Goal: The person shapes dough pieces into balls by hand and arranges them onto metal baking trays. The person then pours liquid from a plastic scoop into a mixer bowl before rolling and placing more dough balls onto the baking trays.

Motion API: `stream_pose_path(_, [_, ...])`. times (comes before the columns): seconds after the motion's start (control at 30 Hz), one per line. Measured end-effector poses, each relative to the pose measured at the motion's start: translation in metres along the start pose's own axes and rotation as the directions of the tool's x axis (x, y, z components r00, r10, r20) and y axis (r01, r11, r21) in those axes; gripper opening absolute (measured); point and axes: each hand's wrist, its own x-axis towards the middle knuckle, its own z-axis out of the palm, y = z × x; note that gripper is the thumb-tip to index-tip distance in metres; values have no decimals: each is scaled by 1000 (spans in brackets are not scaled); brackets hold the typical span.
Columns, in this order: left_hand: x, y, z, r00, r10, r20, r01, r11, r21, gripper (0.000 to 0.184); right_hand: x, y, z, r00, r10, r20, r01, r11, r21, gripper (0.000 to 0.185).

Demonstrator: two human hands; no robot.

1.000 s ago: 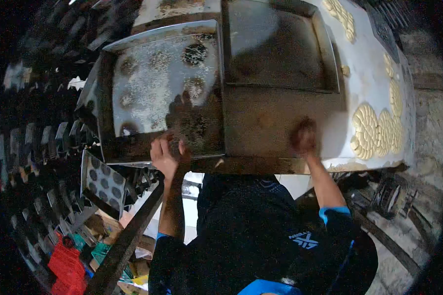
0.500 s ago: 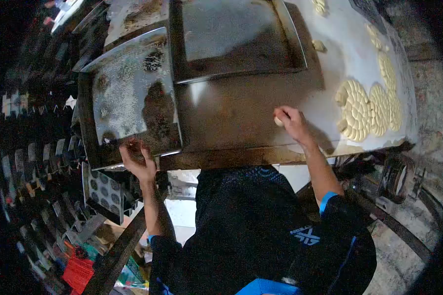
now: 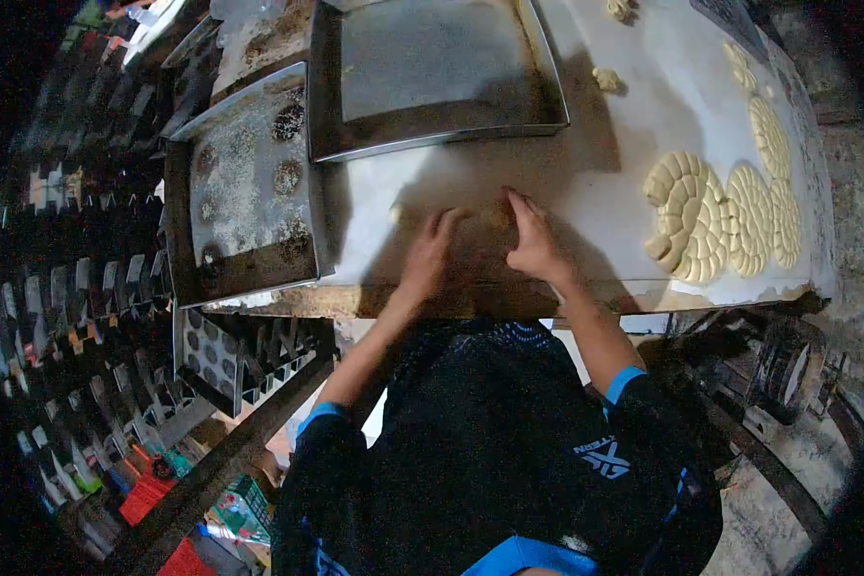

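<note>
Both my hands are over the table in front of my body, a short way apart. My left hand (image 3: pixel 426 257) has its fingers stretched forward and slightly bent; a small pale lump, apparently dough (image 3: pixel 396 213), lies on the table just left of it. My right hand (image 3: pixel 540 252) has fingers extended and thumb apart, with its palm turned toward the left hand. I see nothing held in either hand, though shadow darkens the space between them. Rows of pale, segmented dough pieces (image 3: pixel 684 213) lie to the right, with a smaller dough piece (image 3: pixel 607 79) farther back.
A metal tray (image 3: pixel 442 144) stands on the table ahead. Left of it, another tray (image 3: pixel 324 264) holds scattered pale seeds and dark round patches. Below the table's left edge is a pan with round hollows (image 3: pixel 209 357), beside racks of dark metal pieces (image 3: pixel 115 288).
My left hand has left the seed-strewn tray and moved right, over the table. My right hand, earlier pinching a small pale ball, has shifted left and opened.
</note>
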Motion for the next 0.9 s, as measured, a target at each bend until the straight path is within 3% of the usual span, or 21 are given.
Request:
stream_pose_path(0.03, [12,-2,23,997,-29,77,23,997,78,59,-5,5,-7,996,-40,-75,41,999,12,74])
stream_pose_path(0.1, [34,-9,65,953,293,-70,-294,956,-3,53,-17,2,-30,965,-109,-240,97,994,-59,71])
stream_pose_path(0.17, [44,-34,96,742,645,-184,-590,758,277,48,-25,15,-42,970,-12,-241,20,999,31,65])
stream_pose_path(0.2, [45,-34,93,751,628,-203,-565,771,294,48,-31,20,-48,976,76,-203,-39,983,181,64])
stream_pose_path(0.23, [46,-30,82,917,380,-119,-380,925,25,46,-34,13,-50,976,160,-148,-105,940,324,62])
stream_pose_path(0.27, [43,-30,69,991,131,36,-119,967,-226,43,-33,3,-44,982,136,-132,-88,944,318,62])
stream_pose_path(0.3, [32,-5,19,989,8,150,60,895,-441,36,-33,-16,-42,985,118,-124,-48,888,458,59])
stream_pose_path(0.33, [22,-8,2,991,-6,136,67,893,-446,36,-29,-39,-40,988,104,-118,-15,809,587,56])
stream_pose_path(0.4, [4,-22,-24,996,-88,20,57,442,-895,34,-11,-99,-17,988,96,-124,1,788,616,60])
stream_pose_path(0.47, [-14,-37,-57,989,-113,-95,-44,389,-920,32,16,-143,11,943,-292,-157,328,892,312,51])
stream_pose_path(0.5, [-24,-50,-73,980,-162,-112,-58,306,-950,32,29,-163,25,941,-310,-138,339,889,309,51])
stream_pose_path(0.53, [-35,-63,-89,969,-212,-124,-76,219,-973,31,43,-184,39,874,-457,-166,486,839,245,47])
stream_pose_path(0.57, [-46,-78,-107,953,-239,-184,-107,303,-947,29,53,-202,53,784,-593,-182,620,763,181,43])
stream_pose_path(0.6, [-57,-86,-122,934,-342,-102,-94,39,-995,33,61,-219,66,778,-608,-159,628,756,184,43])
stream_pose_path(0.67, [-84,-116,-149,865,-375,-333,-181,386,-904,39,74,-252,90,837,-537,-105,534,758,375,37])
stream_pose_path(0.7, [-99,-123,-167,779,-454,-434,-139,549,-824,40,78,-268,99,910,-412,-34,366,765,530,34])
stream_pose_path(0.73, [-115,-130,-183,678,-503,-536,-62,687,-724,41,92,-273,112,897,-438,-57,400,751,525,36])
stream_pose_path(0.8, [-137,-161,-203,530,-620,-578,-192,576,-794,36,116,-291,130,891,-447,82,362,808,465,36])
stream_pose_path(0.87, [-158,-194,-215,396,-568,-722,-336,642,-689,33,142,-288,165,734,-679,9,667,723,181,36])
stream_pose_path(0.9, [-165,-214,-218,334,-551,-764,-225,741,-633,32,157,-277,186,665,-745,58,746,666,-1,35])
